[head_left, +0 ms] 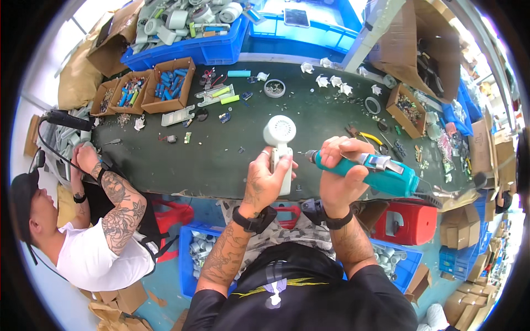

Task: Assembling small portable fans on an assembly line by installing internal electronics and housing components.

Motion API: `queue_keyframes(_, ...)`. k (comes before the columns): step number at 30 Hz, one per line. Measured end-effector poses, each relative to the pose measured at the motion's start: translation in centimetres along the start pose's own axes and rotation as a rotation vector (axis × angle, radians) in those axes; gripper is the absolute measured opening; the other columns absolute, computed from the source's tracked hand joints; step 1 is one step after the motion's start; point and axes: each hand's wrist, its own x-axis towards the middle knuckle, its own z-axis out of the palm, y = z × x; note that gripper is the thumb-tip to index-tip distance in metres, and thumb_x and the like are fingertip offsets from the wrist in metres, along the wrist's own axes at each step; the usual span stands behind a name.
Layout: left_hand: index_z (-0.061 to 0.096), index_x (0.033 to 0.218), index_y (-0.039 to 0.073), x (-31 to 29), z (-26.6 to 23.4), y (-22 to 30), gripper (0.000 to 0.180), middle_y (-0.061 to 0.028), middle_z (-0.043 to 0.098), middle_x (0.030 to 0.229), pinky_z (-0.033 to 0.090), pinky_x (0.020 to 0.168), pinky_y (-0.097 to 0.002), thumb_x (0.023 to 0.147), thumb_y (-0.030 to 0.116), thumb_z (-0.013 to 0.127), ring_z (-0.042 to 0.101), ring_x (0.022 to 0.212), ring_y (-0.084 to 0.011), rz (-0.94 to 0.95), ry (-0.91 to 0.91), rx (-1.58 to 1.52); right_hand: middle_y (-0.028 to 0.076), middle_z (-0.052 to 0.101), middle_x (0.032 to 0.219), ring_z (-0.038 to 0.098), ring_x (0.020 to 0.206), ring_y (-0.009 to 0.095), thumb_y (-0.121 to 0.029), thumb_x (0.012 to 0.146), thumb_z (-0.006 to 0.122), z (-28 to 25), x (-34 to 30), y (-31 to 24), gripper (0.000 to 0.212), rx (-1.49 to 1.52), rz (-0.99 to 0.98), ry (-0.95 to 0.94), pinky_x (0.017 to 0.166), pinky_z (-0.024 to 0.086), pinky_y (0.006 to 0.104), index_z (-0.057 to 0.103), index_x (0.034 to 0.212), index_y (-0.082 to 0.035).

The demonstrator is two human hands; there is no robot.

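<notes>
My left hand (261, 181) is closed around the handle of a white handheld fan (280, 130), its round grilled head pointing away from me over the near part of the dark green table (221, 171). A teal electric screwdriver (392, 177) lies in my right hand (343, 175), fingers wrapped about its front end. Its bit points left toward the fan's handle, with a small gap that looks open between them. Around the fan's handle, my fingers cover part of the casing. Farther out, a white ring-shaped dish (274, 88) holds small metal bits.
Cardboard boxes with blue battery cells (170, 83) and small parts stand at the far left. Blue bins (221, 47) of grey-white casings sit behind. Yellow-handled pliers (369, 138) lie right. A co-worker (99, 243) sits at left. A red stool (407, 223) stands below the table.
</notes>
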Motion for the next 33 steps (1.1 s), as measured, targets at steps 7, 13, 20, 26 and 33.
queue_keyframes(7, 0.049, 0.133, 0.000, -0.1, -0.4, -0.3, 0.050, -0.0160, 0.074, 0.125, 0.057, 0.086, -0.0297, 0.092, 0.002, 0.078, 0.071, 0.093, -0.0140, 0.175, 0.002, -0.139, 0.006, 0.060, 0.079, 0.058, 0.074, 0.019, -0.059, 0.101, 0.067, -1.5, -1.1, -0.2, 0.059, -0.018, 0.103, 0.033, 0.073, 0.049, 0.0378, 0.059, 0.115, -0.002)
queue_keyframes(13, 0.049, 0.130, -0.003, 0.0, -0.3, 0.9, 0.046, -0.0173, 0.075, 0.108, 0.061, 0.089, -0.0347, 0.093, -0.002, 0.076, 0.074, 0.095, -0.0207, 0.085, -0.111, -0.110, 0.007, 0.061, 0.080, 0.061, 0.076, 0.020, -0.059, 0.098, 0.070, -1.5, -1.5, -0.5, 0.062, -0.005, 0.178, 0.053, 0.071, 0.050, 0.0363, 0.058, 0.113, 0.000)
queue_keyframes(20, 0.051, 0.126, -0.004, 1.9, 0.0, 3.0, 0.039, -0.0122, 0.072, 0.096, 0.061, 0.081, -0.0338, 0.093, 0.001, 0.071, 0.073, 0.087, -0.0190, 0.099, -0.056, 0.081, 0.006, 0.061, 0.081, 0.061, 0.077, 0.020, -0.061, 0.092, 0.077, -2.8, -1.0, -1.0, 0.067, 0.024, 0.261, 0.088, 0.070, 0.050, 0.0354, 0.060, 0.113, 0.000)
queue_keyframes(26, 0.059, 0.120, -0.002, 13.9, -1.3, 6.4, 0.036, -0.0086, 0.076, 0.091, 0.058, 0.076, -0.0315, 0.091, 0.012, 0.074, 0.073, 0.080, -0.0157, 0.317, 0.093, 0.522, 0.006, 0.067, 0.087, 0.065, 0.077, 0.016, -0.028, 0.094, 0.079, -5.2, -1.1, -1.3, 0.039, 0.028, 0.245, 0.124, 0.068, 0.049, 0.0287, 0.068, 0.115, 0.002)
queue_keyframes(33, 0.062, 0.117, -0.001, 17.3, -2.2, 4.5, 0.042, -0.0107, 0.076, 0.089, 0.059, 0.068, -0.0326, 0.092, 0.029, 0.077, 0.074, 0.073, -0.0170, 0.268, 0.187, 0.625, 0.006, 0.066, 0.089, 0.064, 0.079, 0.015, -0.036, 0.094, 0.081, -7.1, -1.2, -2.1, 0.045, -0.015, 0.282, 0.065, 0.068, 0.049, 0.0287, 0.068, 0.115, 0.002)
